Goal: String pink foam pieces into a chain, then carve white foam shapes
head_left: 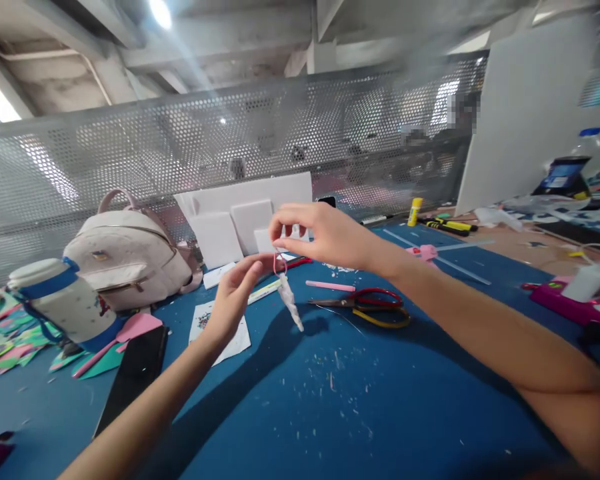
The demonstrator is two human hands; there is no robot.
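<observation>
A crumpled, twisted white piece (291,305) hangs at a slant above the blue table from a thin pink loop (277,268). My right hand (307,229) pinches the top of the loop between thumb and fingertips. My left hand (236,288) comes in from the left, its fingers stretched toward the loop and their tips at its side; the thumb stands apart from it. Just right of the white piece, scissors (375,301) with red and yellow handles and a pink stick (330,286) lie on the table. Under my left hand lies white paper (237,343) with small dark bits.
On the left are a phone (135,373), a white-and-blue bottle (65,303), a pale backpack (130,257) and coloured foam scraps (5,340). White boards (250,200) stand behind my hands. A yellow glue stick (415,212) and a magenta tool (565,303) sit on the right. Tiny scraps dot the table.
</observation>
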